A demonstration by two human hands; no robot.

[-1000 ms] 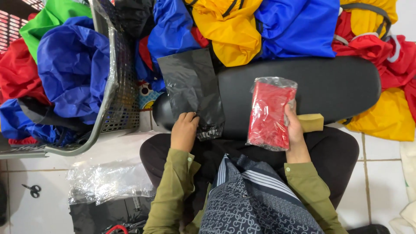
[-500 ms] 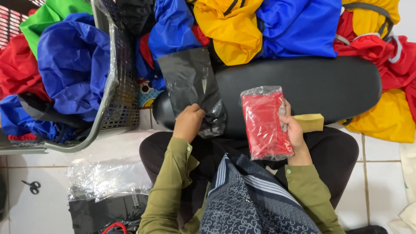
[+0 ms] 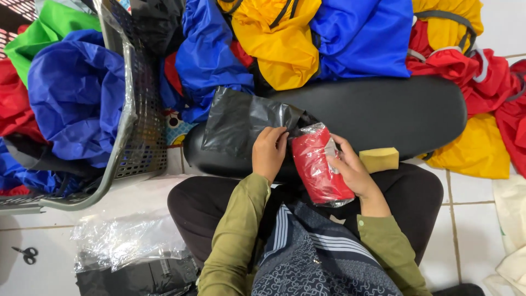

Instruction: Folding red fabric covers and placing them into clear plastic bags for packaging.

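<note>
Fingers of the left hand (image 3: pixel 268 152) pinched the black plastic mailer bag (image 3: pixel 244 121) open — right hand (image 3: pixel 350 171) clamped the clear-wrapped red fabric packet (image 3: pixel 318 170), best fed in squarely.

Your right hand (image 3: pixel 353 174) grips a red, oblong packet wrapped in clear crinkled plastic (image 3: pixel 319 167), its top end touching the mouth of the flat black plastic mailer bag (image 3: pixel 244 121) that your left hand (image 3: pixel 268 152) holds. Near your left knee, a heap of clear plastic bags (image 3: pixel 127 240) lies on the tiles, overlapping a stack of black plastic bags (image 3: pixel 139 277).
</note>
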